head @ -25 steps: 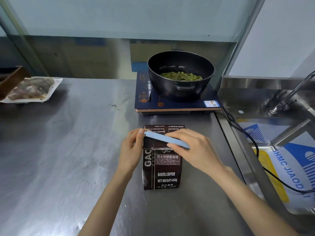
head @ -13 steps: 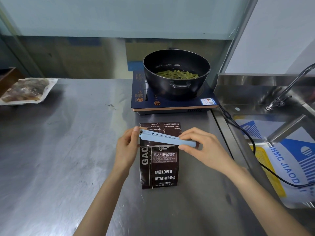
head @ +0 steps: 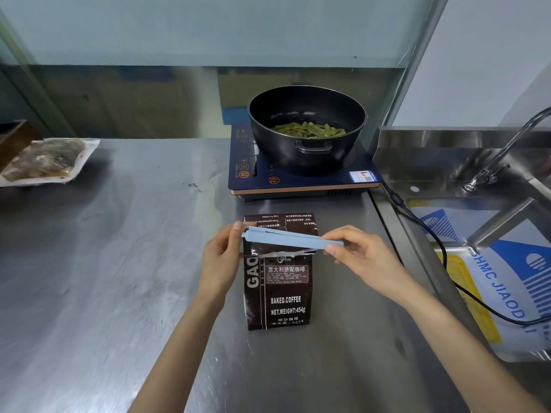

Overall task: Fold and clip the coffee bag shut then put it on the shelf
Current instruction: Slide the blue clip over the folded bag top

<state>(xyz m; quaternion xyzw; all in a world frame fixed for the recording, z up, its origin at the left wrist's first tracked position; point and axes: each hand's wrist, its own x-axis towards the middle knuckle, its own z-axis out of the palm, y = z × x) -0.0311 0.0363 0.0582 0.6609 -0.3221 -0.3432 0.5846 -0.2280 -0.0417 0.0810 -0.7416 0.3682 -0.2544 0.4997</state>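
A dark brown coffee bag (head: 278,296) lies flat on the steel counter (head: 119,263), its top folded over toward me. A long pale blue clip (head: 290,240) lies across the fold. My left hand (head: 222,257) pinches the clip's left end and the bag's left edge. My right hand (head: 362,257) grips the clip's right end between thumb and fingers.
A black pot (head: 307,129) of green beans sits on a dark blue induction cooker (head: 301,180) just behind the bag. A steel sink (head: 447,162) with a faucet (head: 504,150), a black cable (head: 432,234) and a printed sack (head: 507,278) is at the right. A packet of food (head: 44,160) lies far left.
My right hand has slid from the clip's middle out to its right end. The left hand stays at the left end. The clip now lies more level across the fold.
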